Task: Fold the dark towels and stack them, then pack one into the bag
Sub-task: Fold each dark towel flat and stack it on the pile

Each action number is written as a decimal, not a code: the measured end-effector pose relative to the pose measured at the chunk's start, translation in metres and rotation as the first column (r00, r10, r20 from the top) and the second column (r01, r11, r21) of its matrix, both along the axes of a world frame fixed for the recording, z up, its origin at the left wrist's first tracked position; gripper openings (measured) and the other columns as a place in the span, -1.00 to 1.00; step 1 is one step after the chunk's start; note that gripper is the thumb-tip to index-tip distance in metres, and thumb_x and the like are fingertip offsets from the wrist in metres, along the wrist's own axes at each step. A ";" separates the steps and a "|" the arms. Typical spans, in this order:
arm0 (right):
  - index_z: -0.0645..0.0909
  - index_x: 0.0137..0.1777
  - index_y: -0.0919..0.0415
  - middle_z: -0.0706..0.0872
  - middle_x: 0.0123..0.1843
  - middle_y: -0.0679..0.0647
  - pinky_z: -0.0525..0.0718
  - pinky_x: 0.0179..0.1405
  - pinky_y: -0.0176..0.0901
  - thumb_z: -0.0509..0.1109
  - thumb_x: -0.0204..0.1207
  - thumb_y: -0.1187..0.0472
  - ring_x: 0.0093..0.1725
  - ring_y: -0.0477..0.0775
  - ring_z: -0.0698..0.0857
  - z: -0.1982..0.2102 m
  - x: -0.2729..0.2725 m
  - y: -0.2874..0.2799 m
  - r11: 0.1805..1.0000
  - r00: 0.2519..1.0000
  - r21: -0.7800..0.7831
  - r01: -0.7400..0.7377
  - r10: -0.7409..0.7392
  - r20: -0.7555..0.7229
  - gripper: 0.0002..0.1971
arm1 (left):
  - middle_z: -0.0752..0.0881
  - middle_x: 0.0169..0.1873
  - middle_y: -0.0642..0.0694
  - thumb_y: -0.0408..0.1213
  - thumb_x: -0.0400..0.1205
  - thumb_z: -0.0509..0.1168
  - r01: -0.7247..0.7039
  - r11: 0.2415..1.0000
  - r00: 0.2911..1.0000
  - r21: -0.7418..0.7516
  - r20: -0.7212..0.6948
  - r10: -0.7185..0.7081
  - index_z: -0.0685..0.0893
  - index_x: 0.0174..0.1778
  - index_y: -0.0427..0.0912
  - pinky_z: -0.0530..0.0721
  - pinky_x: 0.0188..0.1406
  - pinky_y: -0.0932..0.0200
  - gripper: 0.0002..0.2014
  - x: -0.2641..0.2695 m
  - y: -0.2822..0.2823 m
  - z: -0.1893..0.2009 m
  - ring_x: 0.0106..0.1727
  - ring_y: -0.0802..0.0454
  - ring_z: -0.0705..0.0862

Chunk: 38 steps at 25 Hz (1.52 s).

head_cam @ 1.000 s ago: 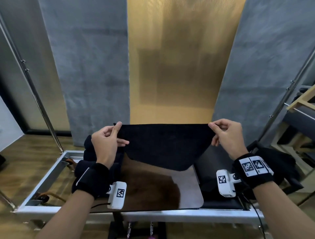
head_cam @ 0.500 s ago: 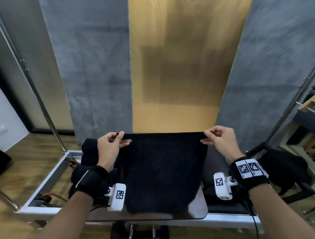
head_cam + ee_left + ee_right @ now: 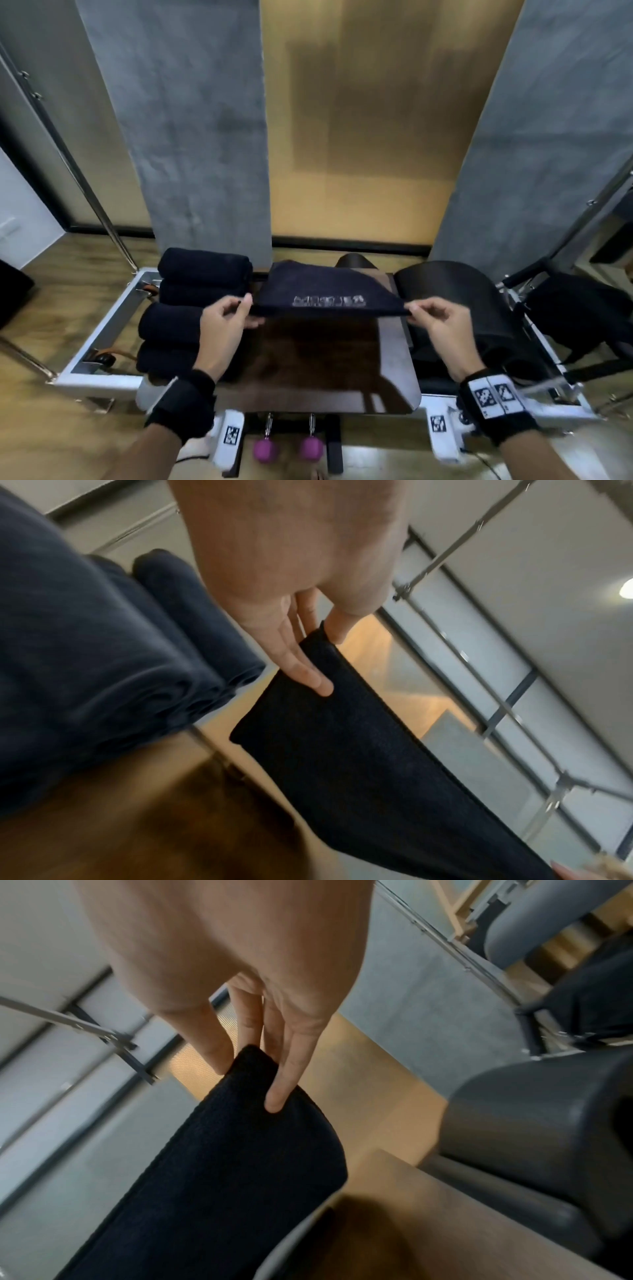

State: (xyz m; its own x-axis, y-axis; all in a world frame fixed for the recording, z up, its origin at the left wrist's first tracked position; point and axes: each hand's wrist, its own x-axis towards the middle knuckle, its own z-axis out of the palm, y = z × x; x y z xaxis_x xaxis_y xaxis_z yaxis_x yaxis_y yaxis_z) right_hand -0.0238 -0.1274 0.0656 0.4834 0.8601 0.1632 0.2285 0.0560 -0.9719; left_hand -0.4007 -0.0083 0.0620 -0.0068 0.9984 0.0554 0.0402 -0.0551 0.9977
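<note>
A dark towel (image 3: 325,294) with pale lettering is stretched out flat between my hands above the brown pad (image 3: 325,363). My left hand (image 3: 236,310) pinches its left corner, thumb on top and fingers beneath, as the left wrist view shows on the dark towel (image 3: 359,750). My right hand (image 3: 416,310) pinches the right corner the same way; the right wrist view shows the dark towel (image 3: 240,1150) hanging from my fingers (image 3: 287,1074). Several folded dark towels (image 3: 202,274) are stacked at the left. At the far right lies a black bag (image 3: 582,322).
The brown pad sits on a metal-framed bench (image 3: 102,342). A black curved barrel cushion (image 3: 455,308) lies to the right of the pad. Two purple weights (image 3: 287,450) hang below the front edge. Grey panels and a metal pole (image 3: 89,192) stand behind.
The towel hung down from my hands before; now it is swung up and forward, lying nearly level. Both hands have come lower and closer to the pad, and the head view has tilted down.
</note>
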 end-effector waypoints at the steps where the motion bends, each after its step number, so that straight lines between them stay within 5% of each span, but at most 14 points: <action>1: 0.88 -0.16 0.19 0.90 -0.17 0.13 0.82 0.05 0.11 0.57 0.58 0.33 -0.07 0.19 0.88 -0.022 -0.007 -0.011 0.996 1.000 -0.091 0.009 -0.008 0.012 -0.89 | 0.85 -0.38 -0.27 -0.24 0.80 0.38 0.004 0.998 0.993 -0.057 -0.117 -0.011 0.75 -0.15 -0.40 0.85 -0.15 0.14 -0.70 -0.003 -0.010 -0.021 -0.26 -0.16 0.90; 5: 0.81 -0.35 0.23 0.86 -0.37 0.03 0.80 -0.37 -0.10 0.52 0.67 0.25 -0.39 0.12 0.83 -0.081 -0.031 -0.049 0.881 0.997 -0.473 0.001 0.033 0.065 -0.68 | 0.75 -0.59 -0.15 -0.06 0.82 0.32 0.052 0.950 0.786 -0.308 -0.574 -0.229 0.65 -0.37 -0.28 0.77 -0.38 0.10 -0.52 -0.007 -0.039 -0.075 -0.58 -0.02 0.79; 8: 0.77 -0.31 0.26 0.85 -0.37 0.03 0.60 -0.59 -0.09 0.47 0.70 0.16 -0.62 0.20 0.65 -0.079 -0.029 -0.046 0.830 0.986 -0.556 -0.046 0.128 0.110 -0.66 | 0.73 -0.36 -0.09 0.13 0.74 0.29 0.004 0.954 0.523 -0.301 -0.812 -0.259 0.52 -0.43 -0.08 0.77 -0.25 0.00 -0.51 0.004 -0.036 -0.080 -0.41 -0.16 0.81; 9: 0.78 -0.30 0.26 0.84 -0.38 0.05 0.58 -0.58 -0.09 0.48 0.69 0.18 -0.62 0.17 0.62 -0.075 -0.024 -0.037 0.842 0.986 -0.539 -0.021 0.107 0.128 -0.69 | 0.71 -0.36 -0.05 0.15 0.73 0.29 0.018 0.968 0.488 -0.250 -0.843 -0.227 0.50 -0.44 -0.05 0.78 -0.19 -0.04 -0.51 0.012 -0.028 -0.079 -0.33 -0.18 0.80; 12: 0.76 -0.30 0.23 0.83 -0.40 0.11 0.52 -0.64 -0.22 0.50 0.65 0.29 -0.70 -0.03 0.52 -0.065 -0.010 0.007 0.879 0.989 -0.476 0.035 0.038 0.143 -0.75 | 0.73 -0.36 0.02 0.07 0.74 0.35 0.141 0.980 0.582 -0.143 -0.788 -0.199 0.59 -0.33 0.00 0.78 -0.10 -0.10 -0.64 0.043 0.005 -0.076 -0.25 -0.02 0.76; 14: 0.75 -0.25 0.21 0.83 -0.39 0.15 0.59 -0.62 -0.18 0.48 0.64 0.37 -0.69 -0.02 0.54 -0.063 -0.004 0.044 0.886 0.986 -0.461 0.043 0.036 0.163 -0.79 | 0.77 -0.10 0.07 0.00 0.76 0.38 0.247 0.959 0.635 -0.139 -0.724 -0.268 0.70 -0.04 -0.02 0.78 0.07 -0.08 -0.81 0.064 0.028 -0.078 -0.03 0.04 0.77; 17: 0.77 -0.09 0.13 0.82 -0.34 0.19 0.70 -0.54 -0.10 0.47 0.63 0.38 -0.65 -0.05 0.60 -0.067 0.002 0.096 0.871 0.977 -0.487 0.060 0.049 0.209 -0.85 | 0.60 0.46 0.00 0.02 0.77 0.39 0.389 0.898 0.569 -0.206 -0.713 -0.410 0.56 0.57 -0.11 0.59 0.51 0.06 -0.51 0.088 0.060 -0.088 0.51 0.02 0.59; 20: 0.81 0.17 -0.05 0.83 -0.06 0.16 0.84 -0.10 0.07 0.54 0.58 0.25 -0.22 0.11 0.82 -0.076 0.006 0.136 0.819 0.950 -0.574 0.028 0.157 0.269 -0.77 | 0.25 0.81 0.03 0.07 0.74 0.43 0.463 0.846 0.471 -0.265 -0.735 -0.488 0.29 0.82 0.00 0.23 0.80 -0.08 -0.24 0.109 0.090 -0.093 0.83 -0.01 0.16; 23: 0.85 0.07 -0.09 0.81 0.01 0.08 0.80 0.08 0.02 0.62 0.51 0.15 0.01 0.16 0.80 -0.086 0.012 0.162 0.765 0.904 -0.645 -0.006 0.280 0.324 -0.83 | -0.20 0.86 0.17 0.19 0.66 0.46 0.435 0.779 0.257 -0.451 -0.767 -0.588 -0.01 0.87 0.24 -0.11 0.72 -0.59 -0.03 0.124 0.113 -0.092 0.86 -0.12 -0.31; 27: 0.81 -0.23 0.15 0.82 -0.31 0.20 0.86 -0.12 0.24 0.52 0.53 0.28 -0.28 0.26 0.82 -0.099 0.037 0.168 0.807 0.980 -0.571 0.154 -0.052 0.191 -0.88 | -0.54 0.75 0.20 0.38 0.52 0.49 0.315 0.707 0.052 -0.633 -0.733 -0.679 -0.29 0.81 0.38 -0.14 0.60 -0.79 0.20 0.129 0.122 -0.093 0.77 -0.29 -0.56; 30: 0.78 -0.14 0.09 0.84 -0.19 0.16 0.81 0.01 0.09 0.49 0.58 0.25 -0.10 0.25 0.83 -0.109 0.056 0.166 0.811 0.950 -0.518 0.272 -0.142 0.277 -0.91 | -0.58 0.74 0.20 0.39 0.51 0.49 0.285 0.699 0.014 -0.656 -0.727 -0.687 -0.33 0.80 0.38 -0.06 0.59 -0.82 0.22 0.133 0.123 -0.092 0.77 -0.32 -0.55; 34: 0.79 0.14 -0.10 0.78 -0.38 0.05 0.78 -0.06 -0.06 0.67 0.47 0.21 -0.32 0.06 0.80 -0.113 0.049 0.180 0.843 0.959 -0.528 -0.100 0.222 0.174 -0.70 | -0.59 0.73 0.19 0.37 0.53 0.49 0.289 0.690 0.011 -0.664 -0.718 -0.696 -0.35 0.80 0.37 -0.05 0.58 -0.83 0.22 0.134 0.124 -0.089 0.76 -0.34 -0.56; 36: 0.82 0.01 -0.11 0.76 -0.39 -0.01 0.76 -0.05 -0.07 0.67 0.48 0.21 -0.29 0.05 0.77 -0.114 0.045 0.190 0.818 0.904 -0.562 -0.123 0.326 0.277 -0.79 | -0.59 0.73 0.20 0.37 0.53 0.49 0.290 0.688 0.013 -0.665 -0.716 -0.698 -0.36 0.80 0.37 -0.06 0.58 -0.83 0.22 0.133 0.123 -0.089 0.76 -0.33 -0.56; 38: 0.80 -0.14 -0.03 0.79 -0.27 0.01 0.75 -0.06 -0.05 0.58 0.56 0.20 -0.20 0.14 0.78 -0.114 0.048 0.196 0.869 0.924 -0.492 0.049 0.147 0.352 -0.90 | -0.59 0.73 0.21 0.36 0.54 0.49 0.289 0.689 0.017 -0.665 -0.716 -0.698 -0.35 0.80 0.38 -0.06 0.59 -0.82 0.21 0.133 0.121 -0.089 0.76 -0.32 -0.56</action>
State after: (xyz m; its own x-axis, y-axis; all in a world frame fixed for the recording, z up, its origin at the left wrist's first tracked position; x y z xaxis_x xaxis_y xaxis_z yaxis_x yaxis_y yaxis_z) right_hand 0.0246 0.0687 -0.0488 0.4271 0.8958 -0.1232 0.5816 -0.3765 -0.7211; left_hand -0.2679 0.1132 -0.0265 0.3417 0.6818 -0.6468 0.9396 -0.2612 0.2210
